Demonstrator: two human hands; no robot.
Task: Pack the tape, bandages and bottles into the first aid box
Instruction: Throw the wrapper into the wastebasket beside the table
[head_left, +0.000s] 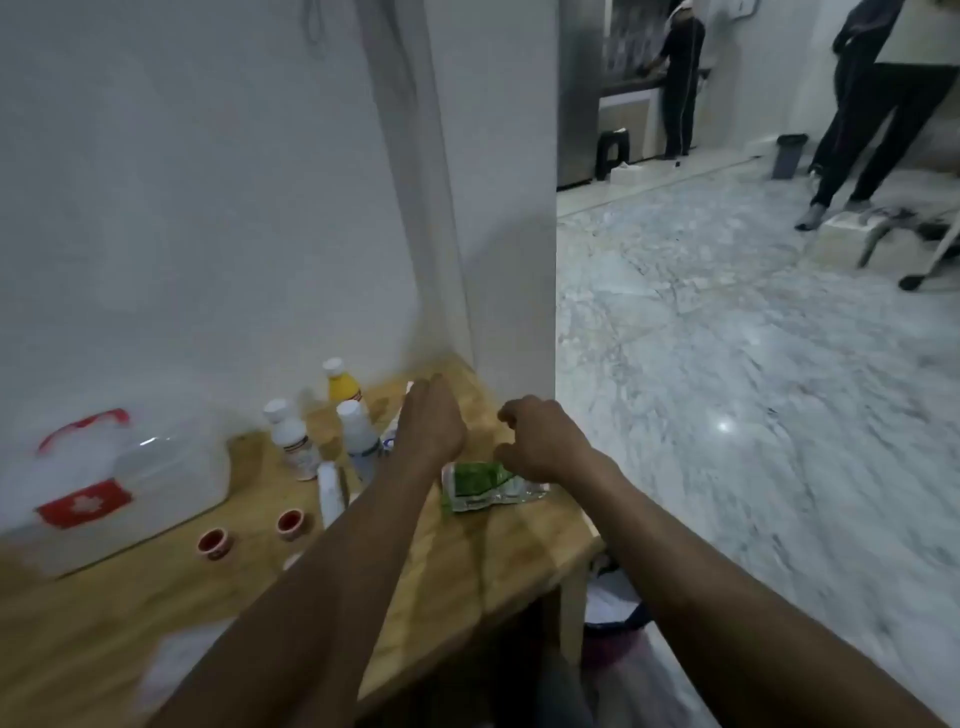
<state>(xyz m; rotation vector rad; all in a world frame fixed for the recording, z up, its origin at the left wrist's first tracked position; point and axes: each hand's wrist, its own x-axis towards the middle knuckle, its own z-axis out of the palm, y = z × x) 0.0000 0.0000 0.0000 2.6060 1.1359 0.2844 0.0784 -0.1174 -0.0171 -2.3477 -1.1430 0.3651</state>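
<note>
A translucent first aid box (156, 483) with a red handle and red label sits at the left of the wooden table (493, 561). A yellow bottle (344, 387) and two white bottles (293, 441) (358, 434) stand near the wall, and another white bottle (330, 491) lies beside them. Two small red-and-white rolls (214, 543) (290, 522) rest in front of the box. My left hand (431, 421) reaches palm down past the bottles, over a white packet partly hidden under it. My right hand (545, 441) hovers with its fingers curled over a green-and-white packet (480, 486).
The white wall and a pillar (509, 260) close off the table's far side. The table's right edge drops to a marble floor (727, 389). A bin with a bag (618, 623) stands beneath that edge. Two people stand far back on the right. A blurred white item (176, 660) lies near me.
</note>
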